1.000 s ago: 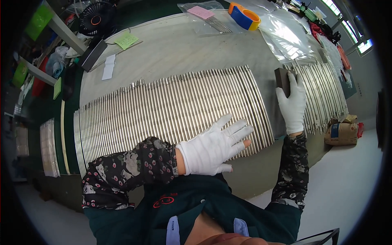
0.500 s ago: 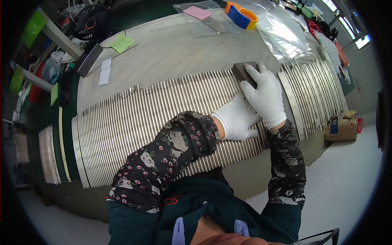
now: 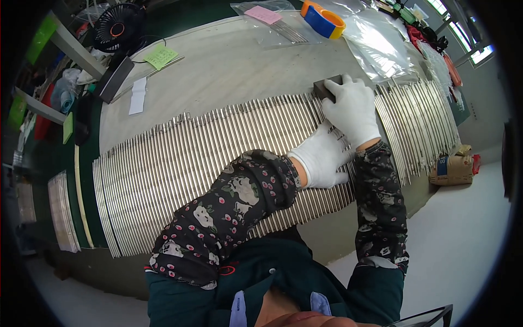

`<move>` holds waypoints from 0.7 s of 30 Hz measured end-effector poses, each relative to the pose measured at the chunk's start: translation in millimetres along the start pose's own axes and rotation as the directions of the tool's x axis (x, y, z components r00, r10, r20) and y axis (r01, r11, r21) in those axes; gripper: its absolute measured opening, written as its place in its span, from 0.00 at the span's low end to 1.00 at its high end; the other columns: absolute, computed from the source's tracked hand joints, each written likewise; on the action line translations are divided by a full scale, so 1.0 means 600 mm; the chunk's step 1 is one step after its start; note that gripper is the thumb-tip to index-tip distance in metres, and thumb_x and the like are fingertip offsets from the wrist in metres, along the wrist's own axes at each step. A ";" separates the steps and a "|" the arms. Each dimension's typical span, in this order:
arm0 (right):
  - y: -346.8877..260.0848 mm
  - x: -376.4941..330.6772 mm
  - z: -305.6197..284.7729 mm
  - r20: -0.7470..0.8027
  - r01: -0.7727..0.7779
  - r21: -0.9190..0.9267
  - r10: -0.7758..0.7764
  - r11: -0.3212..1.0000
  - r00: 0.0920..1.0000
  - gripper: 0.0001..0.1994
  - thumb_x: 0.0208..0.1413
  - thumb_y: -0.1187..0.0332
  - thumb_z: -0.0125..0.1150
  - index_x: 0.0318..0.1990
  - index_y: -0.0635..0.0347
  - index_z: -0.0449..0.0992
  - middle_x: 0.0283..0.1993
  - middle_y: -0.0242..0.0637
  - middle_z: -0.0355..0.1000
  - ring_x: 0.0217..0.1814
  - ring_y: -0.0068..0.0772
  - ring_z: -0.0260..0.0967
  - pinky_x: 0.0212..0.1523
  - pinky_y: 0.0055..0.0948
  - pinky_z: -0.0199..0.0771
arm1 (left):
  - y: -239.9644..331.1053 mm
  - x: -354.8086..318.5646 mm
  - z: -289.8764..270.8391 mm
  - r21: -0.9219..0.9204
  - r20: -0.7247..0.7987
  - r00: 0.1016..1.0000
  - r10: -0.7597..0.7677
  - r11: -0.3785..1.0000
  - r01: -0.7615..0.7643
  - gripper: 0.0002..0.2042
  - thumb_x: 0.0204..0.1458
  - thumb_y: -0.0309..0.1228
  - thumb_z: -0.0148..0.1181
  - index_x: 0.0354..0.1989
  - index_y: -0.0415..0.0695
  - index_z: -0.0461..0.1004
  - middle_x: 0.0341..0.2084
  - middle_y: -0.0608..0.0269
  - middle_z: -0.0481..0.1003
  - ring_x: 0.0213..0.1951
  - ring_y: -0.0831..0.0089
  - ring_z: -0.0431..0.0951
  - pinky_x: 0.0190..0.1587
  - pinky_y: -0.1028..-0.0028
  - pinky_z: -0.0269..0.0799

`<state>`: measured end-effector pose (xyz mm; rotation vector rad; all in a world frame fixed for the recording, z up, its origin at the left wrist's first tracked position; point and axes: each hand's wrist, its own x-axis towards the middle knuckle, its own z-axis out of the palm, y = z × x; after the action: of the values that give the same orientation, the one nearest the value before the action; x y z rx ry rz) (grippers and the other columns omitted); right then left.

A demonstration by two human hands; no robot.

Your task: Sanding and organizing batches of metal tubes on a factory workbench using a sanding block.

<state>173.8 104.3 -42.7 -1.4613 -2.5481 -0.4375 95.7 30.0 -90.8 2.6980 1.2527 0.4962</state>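
A long row of thin silvery metal rods [image 3: 218, 147] lies side by side across the table. On the rods near the row's right end rests my left hand [image 3: 321, 159] in a white glove, its fingers spread and its thumb pointing right. Just beyond it, my gloved right hand [image 3: 351, 111] is closed over a dark grey rectangular block [image 3: 322, 91] at the rods' far ends. My right palm and fingers hide part of the block. A second group of rods [image 3: 422, 128], less evenly laid, lies to the right past a gap.
Along the table's far side are a blue and orange tape ring [image 3: 322, 20], clear plastic bags [image 3: 378, 46] and a bag with a pink slip [image 3: 263, 14]. A green note [image 3: 160, 56], a white paper strip [image 3: 138, 96] and a black fan [image 3: 117, 27] are at far left.
My right hand has shifted slightly over the block, its fingers now lower across it. My left hand has moved a little right on the rods. The whole view has shifted slightly.
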 end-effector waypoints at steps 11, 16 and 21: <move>-0.007 -0.001 0.015 -0.146 0.191 0.161 -0.168 0.968 0.975 0.18 0.50 0.58 0.63 0.49 0.48 0.83 0.49 0.48 0.75 0.50 0.49 0.73 0.49 0.44 0.74 | 0.004 0.007 -0.028 -0.166 0.245 0.966 -0.079 0.979 0.122 0.27 0.57 0.53 0.52 0.52 0.43 0.79 0.47 0.50 0.79 0.54 0.55 0.76 0.67 0.56 0.59; -0.002 0.001 0.013 0.014 0.007 -0.032 -0.007 0.999 1.000 0.20 0.50 0.57 0.62 0.50 0.50 0.83 0.49 0.48 0.75 0.51 0.50 0.73 0.51 0.45 0.74 | 0.004 0.004 -0.021 -0.024 0.123 0.992 -0.039 0.999 0.043 0.26 0.57 0.53 0.53 0.50 0.42 0.80 0.44 0.48 0.80 0.51 0.51 0.77 0.66 0.59 0.61; 0.001 0.001 0.020 -0.073 0.376 0.317 -0.372 0.871 0.925 0.20 0.50 0.59 0.63 0.51 0.50 0.83 0.49 0.48 0.75 0.51 0.50 0.73 0.53 0.45 0.73 | -0.001 0.004 -0.010 -0.144 0.179 0.982 -0.056 0.986 0.083 0.25 0.58 0.53 0.51 0.49 0.44 0.79 0.43 0.48 0.80 0.53 0.52 0.76 0.66 0.54 0.58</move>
<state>173.9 108.8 -53.8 -0.8499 -2.7321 -0.0582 94.8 32.1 -84.8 2.5018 1.2061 0.3231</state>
